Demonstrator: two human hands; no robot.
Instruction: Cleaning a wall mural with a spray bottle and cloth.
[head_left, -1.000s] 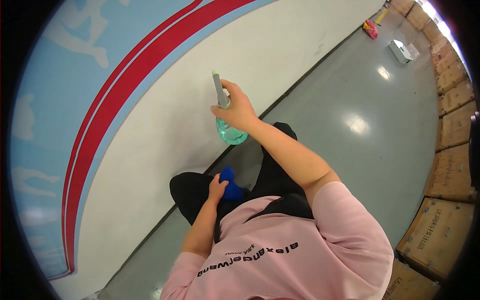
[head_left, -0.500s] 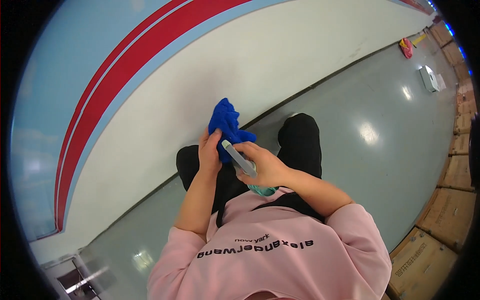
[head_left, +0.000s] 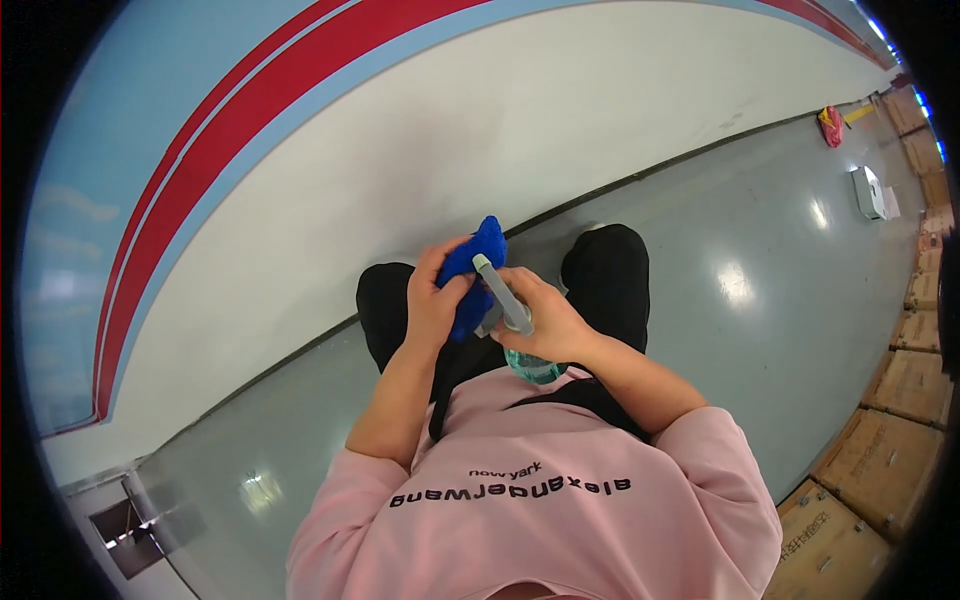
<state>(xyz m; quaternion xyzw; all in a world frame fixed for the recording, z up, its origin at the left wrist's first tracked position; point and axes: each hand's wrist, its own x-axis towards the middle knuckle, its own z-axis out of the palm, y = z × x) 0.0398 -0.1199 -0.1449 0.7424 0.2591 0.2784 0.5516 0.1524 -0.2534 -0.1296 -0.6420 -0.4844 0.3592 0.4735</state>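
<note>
1. While the hands sit close together, each closed on its own thing, a white wall (head_left: 600, 90) spreads out beyond them.
2. Well off to the right of the hands stand wooden crates (head_left: 880, 460); the nearest bears dark characters.
3. Just behind the hands, a pink shirt (head_left: 550, 530) shows two lines of black lettering.
4. A spray bottle (head_left: 535, 367) is in the right hand (head_left: 550, 320), wrapped round its neck: probably smooth, fairly light plastic, slippery if wet, best held there. No label can be made out.
5. A blue cloth (head_left: 488, 245), gripped by the left hand (head_left: 435, 300) beside the bottle's nozzle (head_left: 482, 262), looks soft, limp and light, graspable anywhere; no tag shows.
</note>
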